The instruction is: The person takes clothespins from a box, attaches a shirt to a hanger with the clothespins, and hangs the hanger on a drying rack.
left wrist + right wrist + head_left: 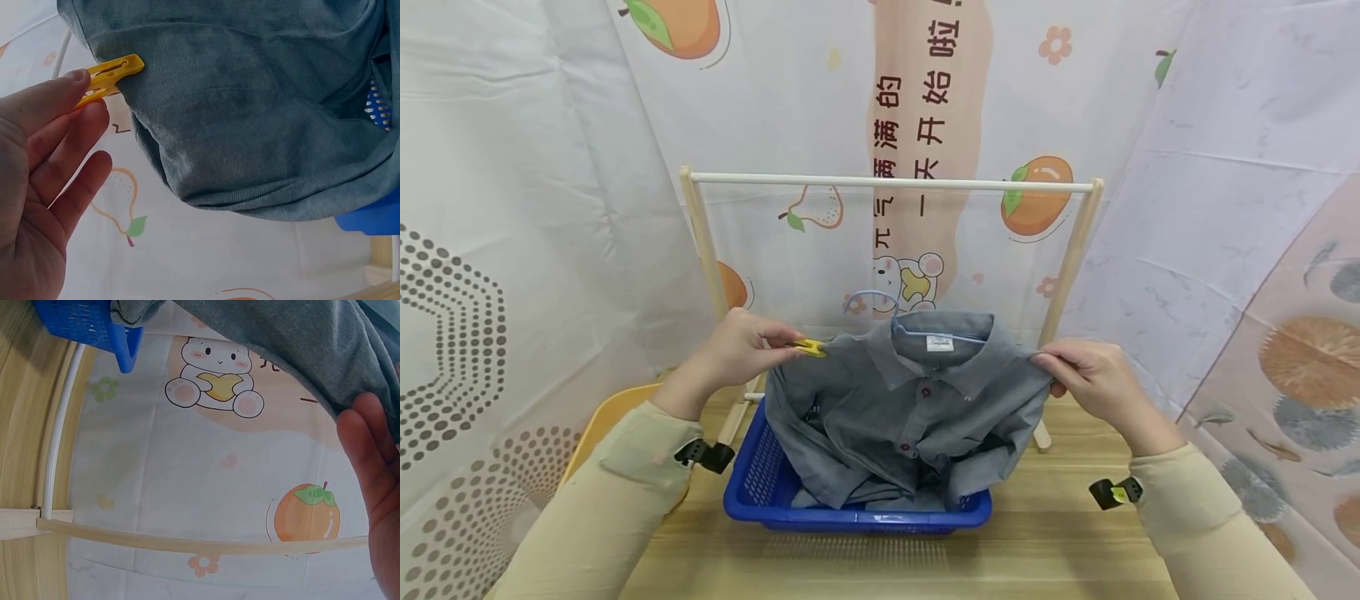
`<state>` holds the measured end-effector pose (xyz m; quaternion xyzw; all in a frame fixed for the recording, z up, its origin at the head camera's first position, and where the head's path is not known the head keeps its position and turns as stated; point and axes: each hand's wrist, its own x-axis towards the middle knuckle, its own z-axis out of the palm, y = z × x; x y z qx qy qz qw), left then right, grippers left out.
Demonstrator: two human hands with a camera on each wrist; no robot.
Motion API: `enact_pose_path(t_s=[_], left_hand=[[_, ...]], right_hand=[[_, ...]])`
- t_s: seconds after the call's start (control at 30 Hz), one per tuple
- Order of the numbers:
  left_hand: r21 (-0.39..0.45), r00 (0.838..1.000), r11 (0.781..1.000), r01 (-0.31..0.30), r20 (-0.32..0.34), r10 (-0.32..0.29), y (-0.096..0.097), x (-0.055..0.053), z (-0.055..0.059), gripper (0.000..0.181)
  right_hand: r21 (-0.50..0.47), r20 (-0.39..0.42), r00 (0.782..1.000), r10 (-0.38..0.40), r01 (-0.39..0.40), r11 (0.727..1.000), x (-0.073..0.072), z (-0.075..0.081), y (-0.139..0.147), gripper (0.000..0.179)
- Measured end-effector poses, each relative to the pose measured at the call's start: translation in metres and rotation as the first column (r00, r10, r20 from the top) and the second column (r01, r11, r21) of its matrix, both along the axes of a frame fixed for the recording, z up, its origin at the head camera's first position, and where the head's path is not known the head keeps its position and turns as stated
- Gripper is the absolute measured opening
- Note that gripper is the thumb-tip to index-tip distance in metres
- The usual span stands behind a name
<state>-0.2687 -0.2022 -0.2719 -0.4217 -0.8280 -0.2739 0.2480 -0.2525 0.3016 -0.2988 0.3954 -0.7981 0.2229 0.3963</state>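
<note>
A grey button-up shirt (880, 400) with a collar hangs on a light blue hanger (874, 293), its lower part down in a blue plastic basket (857, 518). At the shoulder on the left, my left hand (748, 342) pinches a yellow clothespin (115, 67) between thumb and fingers. The clothespin's tip sits over the shirt's shoulder edge. On the other side my right hand (1086, 375) pinches the opposite shoulder of the shirt between thumb and fingers. In the right wrist view the right fingers (369, 444) lie against the grey cloth.
Behind the shirt stands a wooden rack with a white top bar (887, 182). A yellow container (602, 425) is at the left, partly behind the left arm. The basket is on a wooden table (1037, 533). Printed curtains (805, 92) hang around the back and sides.
</note>
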Motion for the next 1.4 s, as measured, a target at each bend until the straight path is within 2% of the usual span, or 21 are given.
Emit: enact_pose_path(t_s=[0.2,0.5,0.7,0.93,1.4], left_hand=[[-0.013,1.000,1.000,-0.016,-0.025,0.016,-0.001,-0.001,0.003,0.018],[-0.012,0.999,1.000,-0.009,-0.035,0.009,0.001,0.000,0.006,0.018],[-0.009,1.000,1.000,-0.019,-0.009,0.018,0.002,0.000,0.006,0.018],[-0.011,1.000,1.000,-0.023,-0.010,0.023,0.003,0.001,0.006,0.016],[-0.077,0.996,0.996,-0.048,0.075,0.054,0.007,0.002,0.011,0.025]], right_hand=[[-0.013,0.026,0.999,0.019,-0.019,1.000,0.001,0.003,0.000,0.025],[-0.004,0.030,0.999,0.029,-0.029,1.000,0.000,0.004,-0.001,0.021],[-0.007,0.034,0.999,0.033,-0.032,0.999,0.000,0.003,-0.001,0.023],[0.003,0.031,0.999,0.009,-0.009,1.000,0.002,0.004,-0.003,0.024],[0.004,0.051,0.999,-0.002,0.002,1.000,0.005,0.004,-0.002,0.027]])
